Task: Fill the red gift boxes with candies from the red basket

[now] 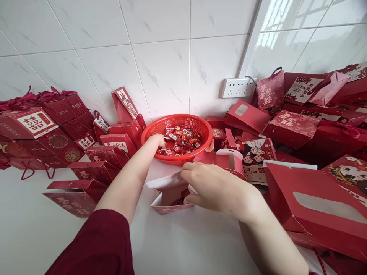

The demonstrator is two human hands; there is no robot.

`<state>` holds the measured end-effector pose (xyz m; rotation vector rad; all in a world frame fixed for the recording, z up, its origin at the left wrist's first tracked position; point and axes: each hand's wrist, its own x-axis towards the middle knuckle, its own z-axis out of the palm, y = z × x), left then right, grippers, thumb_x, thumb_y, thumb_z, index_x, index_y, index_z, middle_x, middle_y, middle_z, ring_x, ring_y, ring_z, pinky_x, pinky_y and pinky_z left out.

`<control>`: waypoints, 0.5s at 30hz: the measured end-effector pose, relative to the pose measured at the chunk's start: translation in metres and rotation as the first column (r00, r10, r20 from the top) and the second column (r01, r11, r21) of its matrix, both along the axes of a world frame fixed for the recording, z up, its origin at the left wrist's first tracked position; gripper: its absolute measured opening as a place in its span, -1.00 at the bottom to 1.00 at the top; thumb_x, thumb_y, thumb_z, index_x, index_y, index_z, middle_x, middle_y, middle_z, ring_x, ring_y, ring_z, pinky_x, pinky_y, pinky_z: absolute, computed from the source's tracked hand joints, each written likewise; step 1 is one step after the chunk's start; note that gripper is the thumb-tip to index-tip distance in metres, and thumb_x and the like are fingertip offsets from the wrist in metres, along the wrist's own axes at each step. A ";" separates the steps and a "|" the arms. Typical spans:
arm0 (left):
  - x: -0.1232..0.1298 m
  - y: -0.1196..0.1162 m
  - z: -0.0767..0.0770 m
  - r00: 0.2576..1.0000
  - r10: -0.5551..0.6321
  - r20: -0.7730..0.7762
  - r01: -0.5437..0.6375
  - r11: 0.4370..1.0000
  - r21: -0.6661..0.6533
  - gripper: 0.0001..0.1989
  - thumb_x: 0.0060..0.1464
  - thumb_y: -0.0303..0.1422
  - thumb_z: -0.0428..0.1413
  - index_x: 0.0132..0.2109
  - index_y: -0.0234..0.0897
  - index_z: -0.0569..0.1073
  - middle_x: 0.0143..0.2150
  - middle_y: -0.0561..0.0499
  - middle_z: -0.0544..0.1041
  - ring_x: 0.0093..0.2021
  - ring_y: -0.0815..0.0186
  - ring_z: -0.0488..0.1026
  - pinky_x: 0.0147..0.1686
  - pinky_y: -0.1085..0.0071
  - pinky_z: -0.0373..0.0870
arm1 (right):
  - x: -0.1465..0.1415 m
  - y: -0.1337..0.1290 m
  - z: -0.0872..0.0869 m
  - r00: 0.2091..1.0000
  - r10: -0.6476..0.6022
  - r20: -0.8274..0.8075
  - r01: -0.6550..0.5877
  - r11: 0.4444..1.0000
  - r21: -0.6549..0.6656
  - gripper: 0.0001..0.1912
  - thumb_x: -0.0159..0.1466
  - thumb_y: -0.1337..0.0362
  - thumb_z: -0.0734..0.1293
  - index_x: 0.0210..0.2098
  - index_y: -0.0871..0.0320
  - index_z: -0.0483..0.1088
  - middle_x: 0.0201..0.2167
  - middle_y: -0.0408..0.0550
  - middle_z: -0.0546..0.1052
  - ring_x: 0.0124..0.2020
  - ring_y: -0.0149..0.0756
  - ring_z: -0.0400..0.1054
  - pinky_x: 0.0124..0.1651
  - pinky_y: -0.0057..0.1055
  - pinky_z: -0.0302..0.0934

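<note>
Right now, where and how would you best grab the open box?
Pinch the open box by the left corner of its back panel, from the left, I'd say: that thin panel juts out there, while the right hand covers the right end.

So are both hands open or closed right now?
Left hand: inside red basket, fingers mostly hidden; can't tell.
Right hand: curled at open box's edge; grip unclear.

On the white worktop (177, 244) stand a red plastic colander (172, 159), an open paper box (169, 191), and red gift boxes (323, 198) left and right.
</note>
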<state>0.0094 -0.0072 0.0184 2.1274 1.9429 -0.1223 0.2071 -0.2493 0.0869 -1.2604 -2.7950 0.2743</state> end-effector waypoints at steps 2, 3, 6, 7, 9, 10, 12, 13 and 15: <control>-0.002 0.000 0.003 0.999 0.031 0.015 -0.031 1.000 -0.004 -0.66 0.24 -0.24 0.12 0.07 -0.34 0.42 0.02 -0.12 0.47 -0.05 0.20 0.47 -0.08 0.17 0.48 | 0.000 0.001 -0.001 1.000 0.001 -0.004 -0.001 1.000 -0.005 -0.84 0.21 0.26 0.40 -0.26 0.23 0.44 -0.22 -0.02 0.51 -0.30 -0.18 0.44 -0.35 -0.32 0.20; -0.003 -0.001 0.006 0.999 0.033 0.040 -0.033 0.999 0.012 -0.67 0.24 -0.24 0.12 0.06 -0.34 0.42 0.00 -0.11 0.48 -0.06 0.21 0.48 -0.09 0.18 0.49 | 0.000 0.002 -0.001 1.000 -0.002 -0.007 0.002 1.000 -0.004 -0.84 0.20 0.26 0.39 -0.27 0.23 0.44 -0.23 -0.02 0.51 -0.30 -0.19 0.44 -0.37 -0.33 0.18; -0.006 -0.010 0.017 0.984 -0.028 0.177 0.005 0.991 0.130 -0.71 0.22 -0.21 0.13 -0.04 -0.34 0.47 -0.07 -0.09 0.51 -0.11 0.24 0.49 -0.12 0.23 0.47 | 0.001 0.003 0.000 1.000 -0.015 -0.014 0.015 1.000 -0.004 -0.84 0.19 0.26 0.39 -0.27 0.22 0.44 -0.23 -0.03 0.52 -0.31 -0.21 0.43 -0.41 -0.36 0.11; -0.006 -0.015 0.022 0.971 -0.064 0.231 0.022 0.983 0.182 -0.72 0.19 -0.20 0.15 -0.10 -0.34 0.48 -0.10 -0.10 0.53 -0.12 0.23 0.49 -0.12 0.26 0.45 | 0.001 0.003 0.000 1.000 -0.019 -0.016 0.019 1.000 -0.004 -0.85 0.19 0.26 0.38 -0.28 0.21 0.44 -0.23 -0.03 0.52 -0.31 -0.22 0.43 -0.42 -0.37 0.09; -0.007 -0.032 0.031 0.929 -0.150 0.337 0.051 0.957 0.286 -0.74 0.15 -0.19 0.17 -0.18 -0.33 0.49 -0.14 -0.10 0.56 -0.11 0.22 0.50 -0.11 0.33 0.42 | 0.002 0.004 0.000 0.999 -0.040 -0.013 0.040 0.999 -0.009 -0.86 0.19 0.25 0.37 -0.30 0.20 0.44 -0.26 -0.04 0.53 -0.33 -0.24 0.42 -0.45 -0.39 0.04; -0.007 -0.043 0.035 0.902 -0.195 0.384 0.062 0.941 0.333 -0.74 0.14 -0.18 0.16 -0.19 -0.31 0.48 -0.14 -0.09 0.57 -0.09 0.21 0.50 -0.11 0.36 0.41 | 0.002 0.005 0.000 0.998 -0.059 -0.009 0.059 0.998 -0.013 -0.88 0.19 0.26 0.36 -0.32 0.19 0.44 -0.29 -0.05 0.53 -0.34 -0.25 0.42 -0.46 -0.39 0.03; -0.008 -0.073 0.046 0.839 -0.285 0.464 0.080 0.907 0.413 -0.72 0.17 -0.15 0.11 -0.15 -0.28 0.46 -0.10 -0.05 0.57 -0.05 0.23 0.50 -0.09 0.40 0.40 | 0.004 0.008 -0.001 0.994 -0.106 -0.007 0.106 0.994 -0.022 -0.89 0.19 0.26 0.35 -0.33 0.18 0.45 -0.35 -0.06 0.54 -0.37 -0.26 0.42 -0.46 -0.40 0.02; -0.008 -0.091 0.051 0.802 -0.328 0.499 0.088 0.892 0.444 -0.71 0.19 -0.13 0.08 -0.12 -0.26 0.44 -0.08 -0.03 0.57 -0.06 0.25 0.50 -0.09 0.41 0.40 | 0.005 0.010 -0.002 0.991 -0.130 -0.013 0.129 0.991 -0.026 -0.88 0.19 0.25 0.35 -0.32 0.17 0.46 -0.37 -0.07 0.54 -0.36 -0.26 0.42 -0.45 -0.41 0.04; -0.008 -0.130 0.064 0.674 -0.436 0.596 0.107 0.856 0.505 -0.70 0.14 -0.12 0.14 -0.13 -0.26 0.45 -0.14 -0.02 0.57 -0.14 0.27 0.51 -0.12 0.40 0.41 | 0.007 0.014 -0.005 0.986 -0.164 -0.040 0.163 0.986 -0.024 -0.85 0.19 0.23 0.35 -0.28 0.17 0.47 -0.35 -0.06 0.56 -0.33 -0.25 0.44 -0.41 -0.42 0.08</control>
